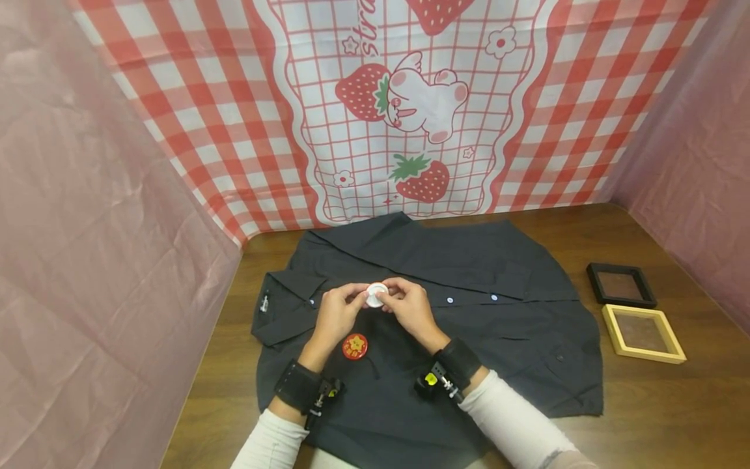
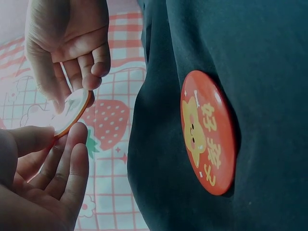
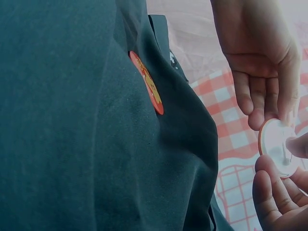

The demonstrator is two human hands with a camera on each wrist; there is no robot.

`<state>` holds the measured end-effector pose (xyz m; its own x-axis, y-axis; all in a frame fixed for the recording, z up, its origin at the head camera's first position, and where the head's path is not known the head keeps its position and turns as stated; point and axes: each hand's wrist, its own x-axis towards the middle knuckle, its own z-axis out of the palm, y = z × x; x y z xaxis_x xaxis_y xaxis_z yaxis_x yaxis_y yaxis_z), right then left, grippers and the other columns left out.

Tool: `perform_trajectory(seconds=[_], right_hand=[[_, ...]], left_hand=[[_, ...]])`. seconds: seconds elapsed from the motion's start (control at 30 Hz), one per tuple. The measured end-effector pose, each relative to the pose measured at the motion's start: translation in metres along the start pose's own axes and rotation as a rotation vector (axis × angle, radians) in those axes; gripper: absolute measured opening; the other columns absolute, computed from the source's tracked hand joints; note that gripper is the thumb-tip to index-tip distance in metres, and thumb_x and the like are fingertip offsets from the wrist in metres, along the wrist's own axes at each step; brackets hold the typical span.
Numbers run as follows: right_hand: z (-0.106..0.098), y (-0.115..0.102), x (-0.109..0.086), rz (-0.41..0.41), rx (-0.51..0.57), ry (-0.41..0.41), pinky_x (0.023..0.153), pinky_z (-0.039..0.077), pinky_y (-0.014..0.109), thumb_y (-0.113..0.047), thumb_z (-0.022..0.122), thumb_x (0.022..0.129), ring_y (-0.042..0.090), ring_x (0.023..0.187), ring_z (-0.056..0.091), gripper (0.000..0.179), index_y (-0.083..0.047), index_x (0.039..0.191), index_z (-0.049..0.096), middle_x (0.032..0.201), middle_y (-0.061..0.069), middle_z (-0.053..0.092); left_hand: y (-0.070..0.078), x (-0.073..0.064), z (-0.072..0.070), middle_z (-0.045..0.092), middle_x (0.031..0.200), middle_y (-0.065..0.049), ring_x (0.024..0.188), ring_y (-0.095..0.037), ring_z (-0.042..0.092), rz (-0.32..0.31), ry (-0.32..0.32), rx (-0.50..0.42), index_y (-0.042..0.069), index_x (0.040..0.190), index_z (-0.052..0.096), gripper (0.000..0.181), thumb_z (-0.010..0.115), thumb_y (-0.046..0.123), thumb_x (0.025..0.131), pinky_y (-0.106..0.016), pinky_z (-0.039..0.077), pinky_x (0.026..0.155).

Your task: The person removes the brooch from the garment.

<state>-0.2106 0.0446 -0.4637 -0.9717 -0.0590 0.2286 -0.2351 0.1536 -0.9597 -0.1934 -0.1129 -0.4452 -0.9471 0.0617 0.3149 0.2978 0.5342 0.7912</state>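
Left hand and right hand pinch a badge between them, its pin hazily visible.

I see white cloth on both forearms: a creased left sleeve and a right sleeve, each ending a little short of the wrist. Beyond them I have a wide black left wristband and a matching right wristband, wrapped round like cuffs. Each band carries a small black fitting with a bright yellow spot and a slim silvery bracket. The finer fasteners are too small for me to read. Both hands are bare.
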Motion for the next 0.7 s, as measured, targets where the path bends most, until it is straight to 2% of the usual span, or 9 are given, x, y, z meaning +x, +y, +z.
perform_trajectory(seconds=[0.27,0.43,0.57,0.63,0.7], right_hand=[[0.0,0.003,0.002,0.016,0.002,-0.011,0.052,0.051,0.017,0.002,0.072,0.082,0.004,0.055,0.06,0.018,0.009,0.098,0.068,0.077,0.021,0.068],[0.0,0.004,0.001,0.019,-0.009,-0.013,0.052,0.051,0.017,0.003,0.072,0.082,0.004,0.055,0.06,0.018,0.008,0.098,0.068,0.078,0.022,0.068],[0.001,0.005,0.001,0.021,-0.014,-0.004,0.051,0.05,0.017,0.002,0.073,0.082,0.012,0.057,0.063,0.018,0.008,0.098,0.069,0.079,0.024,0.068],[0.002,0.004,0.002,0.031,-0.023,0.0,0.051,0.05,0.017,0.003,0.073,0.082,0.021,0.058,0.066,0.019,0.01,0.098,0.068,0.08,0.026,0.068],[0.001,-0.007,-0.001,0.025,-0.035,0.0,0.051,0.049,0.016,0.005,0.071,0.081,0.03,0.06,0.066,0.018,0.012,0.098,0.066,0.08,0.028,0.067]], left_hand=[[-0.002,0.001,0.0,0.075,0.084,-0.012,0.071,-0.019,0.071,0.044,0.003,-0.004,0.0,0.102,0.074,0.017,0.067,0.009,0.09,-0.025,0.057,0.064],[-0.003,0.001,0.001,0.075,0.083,-0.011,0.071,-0.018,0.07,0.031,-0.002,0.007,0.0,0.103,0.074,0.017,0.068,0.01,0.09,-0.026,0.056,0.064],[-0.003,0.002,0.0,0.075,0.083,-0.011,0.071,-0.018,0.07,0.026,-0.011,0.007,0.0,0.102,0.074,0.017,0.068,0.01,0.09,-0.025,0.056,0.065],[-0.002,0.003,0.0,0.075,0.084,-0.012,0.072,-0.018,0.07,0.028,-0.015,0.004,0.0,0.102,0.075,0.016,0.068,0.009,0.09,-0.025,0.056,0.065],[-0.002,0.003,0.0,0.075,0.085,-0.012,0.072,-0.019,0.071,0.03,-0.017,0.0,0.0,0.102,0.075,0.016,0.068,0.009,0.09,-0.026,0.057,0.065]])
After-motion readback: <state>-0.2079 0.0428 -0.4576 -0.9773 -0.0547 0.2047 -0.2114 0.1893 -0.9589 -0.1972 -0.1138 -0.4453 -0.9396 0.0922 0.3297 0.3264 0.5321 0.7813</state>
